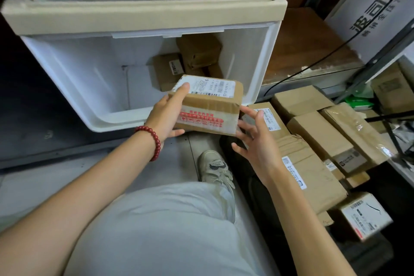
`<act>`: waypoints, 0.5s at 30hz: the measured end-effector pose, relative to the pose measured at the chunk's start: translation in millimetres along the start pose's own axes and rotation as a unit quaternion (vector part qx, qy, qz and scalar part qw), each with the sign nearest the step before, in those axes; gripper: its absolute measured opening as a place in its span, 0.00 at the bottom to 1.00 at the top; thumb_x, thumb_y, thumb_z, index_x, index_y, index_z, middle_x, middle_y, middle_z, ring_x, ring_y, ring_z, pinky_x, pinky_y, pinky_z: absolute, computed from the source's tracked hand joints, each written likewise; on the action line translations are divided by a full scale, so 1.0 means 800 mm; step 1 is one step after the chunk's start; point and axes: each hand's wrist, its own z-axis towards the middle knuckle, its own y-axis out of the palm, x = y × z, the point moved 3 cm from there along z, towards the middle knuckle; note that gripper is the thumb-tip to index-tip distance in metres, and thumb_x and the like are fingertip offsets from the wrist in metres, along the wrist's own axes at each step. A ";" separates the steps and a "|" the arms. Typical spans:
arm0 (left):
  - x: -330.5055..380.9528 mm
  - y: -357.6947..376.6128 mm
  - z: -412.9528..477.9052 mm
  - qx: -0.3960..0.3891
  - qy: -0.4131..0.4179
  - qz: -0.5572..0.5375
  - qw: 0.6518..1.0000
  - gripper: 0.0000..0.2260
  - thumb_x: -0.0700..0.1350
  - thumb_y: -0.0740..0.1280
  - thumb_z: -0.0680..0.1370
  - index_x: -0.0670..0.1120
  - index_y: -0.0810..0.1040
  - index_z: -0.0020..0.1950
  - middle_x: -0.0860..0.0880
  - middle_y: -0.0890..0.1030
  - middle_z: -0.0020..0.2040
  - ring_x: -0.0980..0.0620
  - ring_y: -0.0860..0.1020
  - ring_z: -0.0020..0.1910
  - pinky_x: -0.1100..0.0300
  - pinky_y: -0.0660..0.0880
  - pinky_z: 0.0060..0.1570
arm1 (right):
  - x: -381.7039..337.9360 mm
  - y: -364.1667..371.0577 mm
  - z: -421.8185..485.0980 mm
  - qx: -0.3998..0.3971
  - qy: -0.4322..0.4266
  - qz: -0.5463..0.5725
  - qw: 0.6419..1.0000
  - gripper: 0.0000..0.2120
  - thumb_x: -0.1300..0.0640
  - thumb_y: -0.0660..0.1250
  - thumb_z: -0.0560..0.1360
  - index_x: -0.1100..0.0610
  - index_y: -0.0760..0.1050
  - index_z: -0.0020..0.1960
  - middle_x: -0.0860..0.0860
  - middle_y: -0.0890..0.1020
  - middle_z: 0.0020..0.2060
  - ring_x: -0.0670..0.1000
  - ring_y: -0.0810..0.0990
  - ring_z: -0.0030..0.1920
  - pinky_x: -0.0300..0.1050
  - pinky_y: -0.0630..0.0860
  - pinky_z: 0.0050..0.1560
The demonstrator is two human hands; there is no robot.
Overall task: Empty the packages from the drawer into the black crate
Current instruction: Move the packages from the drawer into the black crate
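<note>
Fingers of the left hand (167,116) grip a cardboard box (208,105) over the drawer (94,87) lip; the right hand (253,136) is spread open beside it. Best support its right end before swinging toward the crate (268,197).

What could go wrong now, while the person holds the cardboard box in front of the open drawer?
1. The left hand carries the box by one end, and the right hand only touches it with open fingers, so it might slip.
2. The pile of packages on the right is already crowded and uneven, so a box dropped there may slide off.
3. Small packages sit deep in the drawer's back corner and could be overlooked.
</note>
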 end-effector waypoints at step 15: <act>0.009 0.002 -0.009 0.011 0.110 0.114 0.987 0.21 0.65 0.61 0.76 0.54 0.72 0.63 0.54 0.76 0.54 0.56 0.75 0.51 0.57 0.73 0.50 | -0.006 0.006 -0.010 0.008 -0.070 -0.015 0.997 0.22 0.37 0.64 0.71 0.46 0.67 0.61 0.41 0.77 0.61 0.39 0.74 0.62 0.45 0.69 0.64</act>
